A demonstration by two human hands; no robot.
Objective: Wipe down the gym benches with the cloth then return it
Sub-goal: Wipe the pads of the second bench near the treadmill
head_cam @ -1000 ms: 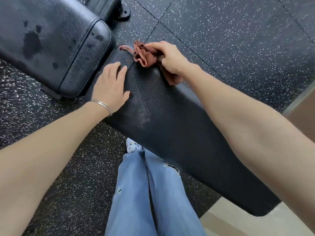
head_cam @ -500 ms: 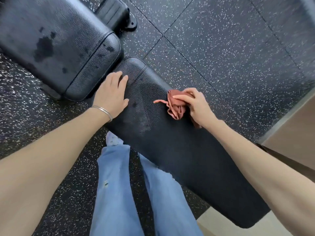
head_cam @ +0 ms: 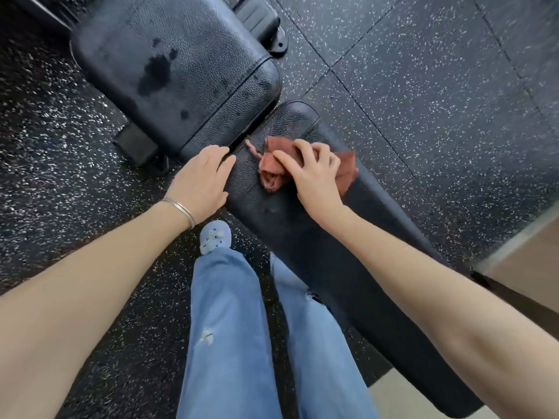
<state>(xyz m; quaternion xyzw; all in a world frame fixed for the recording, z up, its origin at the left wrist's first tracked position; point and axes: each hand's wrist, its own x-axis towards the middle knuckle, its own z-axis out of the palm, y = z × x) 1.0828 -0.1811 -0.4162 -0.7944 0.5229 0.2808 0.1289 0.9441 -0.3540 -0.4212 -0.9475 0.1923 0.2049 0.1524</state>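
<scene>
A person's right hand (head_cam: 314,173) presses a crumpled reddish cloth (head_cam: 273,167) onto a long black gym bench (head_cam: 332,252), fingers curled over it. The left hand (head_cam: 201,179) lies flat, fingers together, at the bench's near edge beside a second, wet-spotted bench (head_cam: 181,74)

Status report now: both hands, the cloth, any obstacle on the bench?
Right hand pressing cloth on long bench pad. Left hand flat, empty, at pad edge. Seat pad shows dark wet patches. Nothing in the way.
</scene>
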